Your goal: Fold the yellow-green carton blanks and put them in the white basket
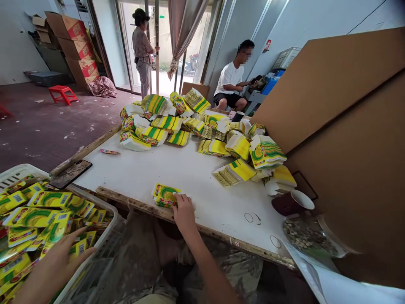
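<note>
My right hand (184, 211) rests at the table's front edge, its fingers closed over the right end of a small stack of flat yellow-and-green printed cartons (164, 194). Over the white plastic crate (115, 214) at lower left is my left hand (58, 264), with fingers stretched out and apart. Beneath and around it lie many yellow printed packets (34, 215) that fill the crate. I see nothing held in that hand. Farther back on the white table (142, 169), bundles of flat yellow cartons (158, 122) are heaped, some fanned out on the right.
A phone (71, 174) lies at the table's left corner. On the right are a dark cup (292, 202), a clear tub of small pieces (311, 236), rubber bands (248, 217) and tall cardboard (332, 93). One person (144, 50) stands at the doorway; another (232, 80) sits beyond the table.
</note>
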A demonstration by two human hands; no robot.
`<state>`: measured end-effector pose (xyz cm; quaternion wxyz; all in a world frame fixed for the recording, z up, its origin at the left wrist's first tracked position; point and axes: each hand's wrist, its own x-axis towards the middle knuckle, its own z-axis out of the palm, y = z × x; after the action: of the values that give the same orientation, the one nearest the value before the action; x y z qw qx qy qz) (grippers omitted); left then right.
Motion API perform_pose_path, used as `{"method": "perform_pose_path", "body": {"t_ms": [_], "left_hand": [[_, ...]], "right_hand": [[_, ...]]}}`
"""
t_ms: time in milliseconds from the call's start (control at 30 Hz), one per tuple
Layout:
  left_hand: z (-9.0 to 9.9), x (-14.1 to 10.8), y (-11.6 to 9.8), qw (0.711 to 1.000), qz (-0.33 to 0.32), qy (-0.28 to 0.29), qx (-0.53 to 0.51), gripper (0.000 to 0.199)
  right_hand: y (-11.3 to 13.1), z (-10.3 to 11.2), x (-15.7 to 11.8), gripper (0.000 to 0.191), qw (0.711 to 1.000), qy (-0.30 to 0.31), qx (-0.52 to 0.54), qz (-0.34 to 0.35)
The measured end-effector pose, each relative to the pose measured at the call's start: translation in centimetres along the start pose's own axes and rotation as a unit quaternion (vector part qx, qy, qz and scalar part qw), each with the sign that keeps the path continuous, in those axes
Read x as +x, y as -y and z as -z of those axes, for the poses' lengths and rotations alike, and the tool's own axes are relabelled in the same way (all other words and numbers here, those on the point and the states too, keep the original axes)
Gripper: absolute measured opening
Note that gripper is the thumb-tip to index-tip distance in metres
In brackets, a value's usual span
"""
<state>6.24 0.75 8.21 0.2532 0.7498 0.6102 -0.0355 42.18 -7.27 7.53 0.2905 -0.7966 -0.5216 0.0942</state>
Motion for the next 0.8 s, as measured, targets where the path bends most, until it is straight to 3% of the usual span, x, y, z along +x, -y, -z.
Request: {"method": "perform_pose_path", "body": {"t_ms": [33,100,267,467,567,633,733,800], "left_hand": [[-0.5,0.0,-1.9,0.998,0.015,0.055,-0.012,0.082],[-1.4,0.2,-5.5,0.995,-0.022,0.09,-0.037,0.085],[-3.5,1.3,-11.4,0.976,-0.156,0.103,-0.114,0.073],[-5.4,1.5,-15.4,0.946,-0.217,0.146,-0.194,0.059],[-6.6,1.4,-16.2,0.919,-0.187,0.144,-0.315,0.07],[-6.9,1.2,-17.0,0.86,-0.152,0.114,-0.474,0.088],[-6.0,0.5,-19.1,0.702,-0.096,0.066,-0.703,0.095],[-4.6,-0.2,-20.8,0.599,-0.007,0.075,-0.797,0.096]], "right_hand": [[0.0,-0.1,-0.1,0.043,1.0,-0.005,-0.005,-0.008],[0.1,-0.3,-0.3,0.041,0.999,-0.017,-0.018,-0.026],[0.3,-0.5,-0.3,0.045,0.997,-0.044,-0.014,-0.062],[-0.5,-0.6,-0.1,0.05,0.993,-0.084,0.066,-0.051],[-0.5,-0.1,-0.5,0.059,0.981,-0.125,0.142,-0.049],[0.4,0.5,-1.2,0.063,0.963,-0.14,0.228,-0.039],[2.9,1.0,-3.1,0.057,0.941,-0.085,0.324,0.04],[4.7,0.8,-4.6,0.048,0.928,-0.044,0.361,0.08]]}}
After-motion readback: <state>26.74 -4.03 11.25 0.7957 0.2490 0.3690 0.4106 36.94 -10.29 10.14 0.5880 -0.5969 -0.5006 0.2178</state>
